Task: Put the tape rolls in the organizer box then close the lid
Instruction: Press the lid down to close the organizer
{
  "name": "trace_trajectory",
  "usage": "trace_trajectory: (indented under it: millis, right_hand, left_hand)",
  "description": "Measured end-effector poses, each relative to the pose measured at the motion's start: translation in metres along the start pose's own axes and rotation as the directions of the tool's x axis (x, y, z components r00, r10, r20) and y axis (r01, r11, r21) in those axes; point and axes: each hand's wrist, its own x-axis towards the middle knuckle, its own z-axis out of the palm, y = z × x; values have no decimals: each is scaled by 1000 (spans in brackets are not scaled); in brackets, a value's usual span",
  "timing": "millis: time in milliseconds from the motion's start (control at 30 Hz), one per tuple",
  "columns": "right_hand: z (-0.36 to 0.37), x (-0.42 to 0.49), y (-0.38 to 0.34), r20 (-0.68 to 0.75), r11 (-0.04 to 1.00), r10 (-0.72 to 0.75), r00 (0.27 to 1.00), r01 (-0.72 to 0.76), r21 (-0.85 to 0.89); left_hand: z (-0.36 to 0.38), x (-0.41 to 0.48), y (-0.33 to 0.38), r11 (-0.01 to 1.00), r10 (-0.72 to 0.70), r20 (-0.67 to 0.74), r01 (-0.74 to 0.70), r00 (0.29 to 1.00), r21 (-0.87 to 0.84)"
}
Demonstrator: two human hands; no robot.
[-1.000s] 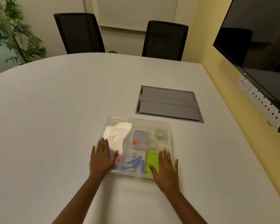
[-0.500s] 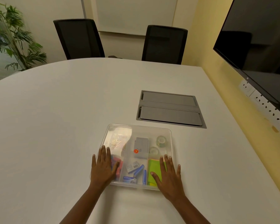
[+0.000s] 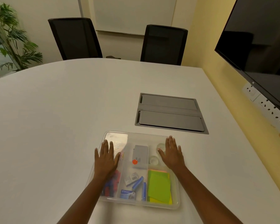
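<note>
A clear plastic organizer box lies on the white table with its see-through lid on top. Two clear tape rolls sit in the back right compartment: one in plain sight, the other partly under my fingers. My left hand lies flat on the lid's left side, fingers spread. My right hand lies flat on the lid's right side, over the tape compartment. Neither hand holds anything.
Inside the box are a grey stapler with an orange dot, green sticky notes, blue staple boxes and red-blue clips. A grey cable hatch is set into the table behind. Two black chairs, a plant and a wall screen surround the table.
Both hands have slid from the box's near edge forward to the far half of the lid. The view has tilted down, so the box looks nearer.
</note>
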Motion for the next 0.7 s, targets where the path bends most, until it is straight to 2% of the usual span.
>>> trace_trajectory:
  millis: [133, 433, 633, 700]
  right_hand:
    - [4, 0, 1, -22, 1000, 3, 1000, -3, 30]
    - [4, 0, -2, -46, 974, 19, 999, -8, 224]
    - [7, -5, 3, -83, 967, 45, 996, -23, 252]
    - [13, 8, -3, -93, 968, 11, 996, 13, 250]
  left_hand:
    - [-1, -3, 2, 999, -14, -9, 14, 1000, -35]
    - [0, -2, 2, 998, -30, -28, 28, 999, -51]
    - [-3, 7, 6, 999, 11, 32, -10, 999, -42]
    - [-3, 28, -4, 1000, -13, 14, 13, 1000, -12]
